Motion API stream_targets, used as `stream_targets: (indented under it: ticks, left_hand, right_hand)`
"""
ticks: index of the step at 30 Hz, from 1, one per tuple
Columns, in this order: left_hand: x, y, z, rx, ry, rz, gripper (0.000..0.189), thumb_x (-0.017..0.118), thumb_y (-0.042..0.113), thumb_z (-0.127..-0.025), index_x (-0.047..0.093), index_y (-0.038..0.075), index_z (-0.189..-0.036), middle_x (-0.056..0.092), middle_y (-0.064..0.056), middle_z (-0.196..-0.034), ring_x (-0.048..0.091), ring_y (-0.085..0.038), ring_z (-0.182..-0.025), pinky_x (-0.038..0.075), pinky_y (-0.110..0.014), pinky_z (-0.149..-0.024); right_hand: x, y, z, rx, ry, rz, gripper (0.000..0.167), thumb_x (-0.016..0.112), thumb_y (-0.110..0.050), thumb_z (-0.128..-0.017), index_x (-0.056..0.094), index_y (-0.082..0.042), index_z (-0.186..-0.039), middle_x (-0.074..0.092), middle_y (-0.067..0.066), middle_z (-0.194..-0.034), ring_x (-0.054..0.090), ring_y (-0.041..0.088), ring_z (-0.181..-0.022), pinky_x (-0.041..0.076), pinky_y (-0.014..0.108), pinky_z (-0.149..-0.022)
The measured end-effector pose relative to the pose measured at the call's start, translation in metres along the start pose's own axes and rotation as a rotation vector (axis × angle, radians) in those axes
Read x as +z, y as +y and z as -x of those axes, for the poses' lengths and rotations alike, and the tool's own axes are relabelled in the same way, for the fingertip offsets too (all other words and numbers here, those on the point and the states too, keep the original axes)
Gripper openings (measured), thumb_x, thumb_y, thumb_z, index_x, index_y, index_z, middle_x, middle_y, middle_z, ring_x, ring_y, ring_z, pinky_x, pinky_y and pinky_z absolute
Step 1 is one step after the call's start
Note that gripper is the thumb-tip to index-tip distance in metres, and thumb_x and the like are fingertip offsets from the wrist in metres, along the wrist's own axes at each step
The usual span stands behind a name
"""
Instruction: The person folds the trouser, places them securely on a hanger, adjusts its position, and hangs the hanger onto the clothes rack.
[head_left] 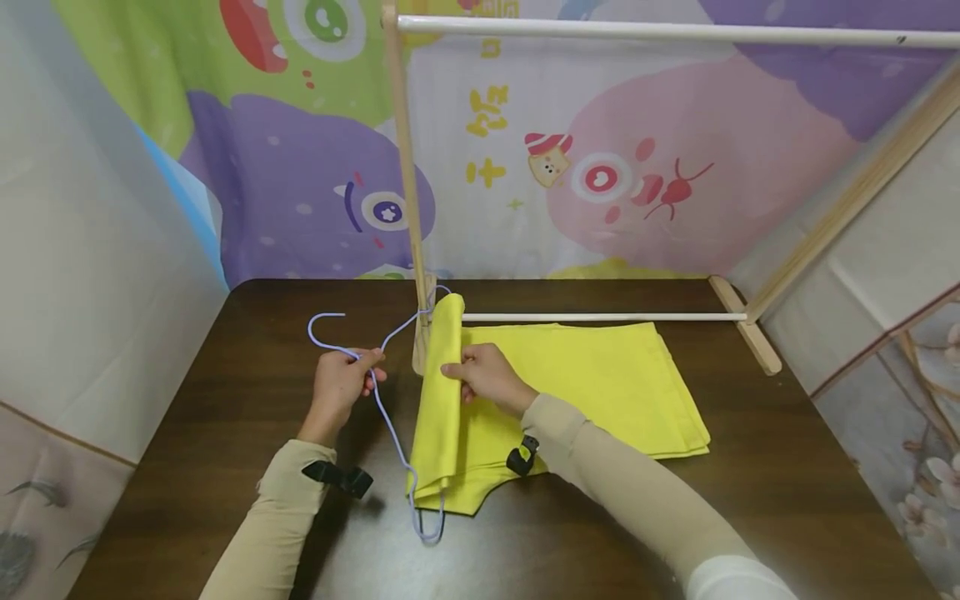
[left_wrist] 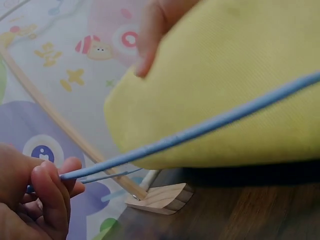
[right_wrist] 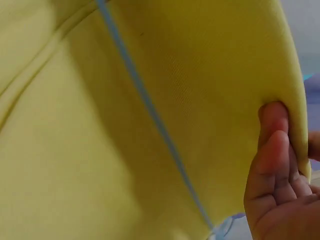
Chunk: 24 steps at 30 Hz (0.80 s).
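Note:
A light-blue wire hanger [head_left: 392, 431] is tilted over the table, its hook pointing to the left. My left hand [head_left: 339, 385] pinches it just below the hook; the left wrist view also shows the fingers [left_wrist: 50, 185] on the wire. A yellow garment [head_left: 585, 375] lies folded flat on the table, and its left part is lifted and folded over the hanger. With thumb and fingers, my right hand [head_left: 491, 377] pinches this raised flap [head_left: 442, 400]. In the right wrist view the hanger's straight bar [right_wrist: 150, 107] runs beneath the flap, inside the fold.
Behind the garment stands a wooden rack with a white top rail [head_left: 637, 32], a low white bar [head_left: 600, 317] and wooden feet [head_left: 744, 325]. The rack's left post [head_left: 408, 167] rises close behind the hanger. A cartoon curtain [head_left: 300, 183] hangs behind the dark table [head_left: 247, 392].

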<state>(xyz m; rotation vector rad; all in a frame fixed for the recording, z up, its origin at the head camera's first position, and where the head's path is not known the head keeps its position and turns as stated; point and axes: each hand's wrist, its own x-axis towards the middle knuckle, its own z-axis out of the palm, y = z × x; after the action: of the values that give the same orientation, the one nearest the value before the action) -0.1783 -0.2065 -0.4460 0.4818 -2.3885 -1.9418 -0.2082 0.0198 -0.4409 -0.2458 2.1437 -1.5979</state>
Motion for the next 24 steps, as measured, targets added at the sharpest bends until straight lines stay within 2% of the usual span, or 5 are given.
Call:
stream_targets:
  ticks: [4,9,19,24]
  left_hand:
    - [0.000,0.001,0.001,0.019,0.005,-0.001,0.028,0.058,0.012,-0.095,0.066,-0.012,-0.108,0.058,0.014,-0.049,0.044,0.002,-0.041,0.039,-0.015,-0.042]
    - [0.003,0.007,0.004,0.048,0.005,0.013,0.028,0.059,0.012,-0.095,0.066,-0.012,-0.108,0.059,0.013,-0.050,0.044,0.003,-0.040,0.040,-0.015,-0.042]
    - [0.015,0.011,0.008,0.062,0.012,0.064,0.028,0.061,0.012,-0.094,0.066,-0.013,-0.106,0.058,0.012,-0.049,0.044,0.002,-0.039,0.039,-0.015,-0.040]
    - [0.019,0.012,0.008,0.070,0.012,0.085,0.029,0.060,0.012,-0.095,0.066,-0.013,-0.107,0.058,0.013,-0.049,0.045,0.001,-0.039,0.039,-0.016,-0.040]
  right_hand:
    - [0.001,-0.014,0.009,-0.030,-0.001,-0.058,0.018,0.063,-0.015,-0.094,0.066,0.003,-0.097,0.064,0.002,-0.062,0.056,0.009,-0.046,0.050,0.027,-0.050]
    - [0.001,-0.036,0.021,-0.083,0.016,-0.112,0.022,0.061,-0.014,-0.095,0.065,0.006,-0.101,0.065,0.003,-0.063,0.058,0.009,-0.047,0.050,0.024,-0.048]
    - [0.001,-0.062,0.032,-0.109,0.083,-0.168,0.020,0.060,-0.012,-0.096,0.061,0.007,-0.102,0.062,0.003,-0.064,0.058,0.009,-0.047,0.050,0.023,-0.051]
    - [0.001,-0.074,0.035,-0.121,0.119,-0.206,0.016,0.060,-0.010,-0.095,0.060,0.005,-0.096,0.062,0.004,-0.064,0.057,0.011,-0.047,0.050,0.023,-0.050]
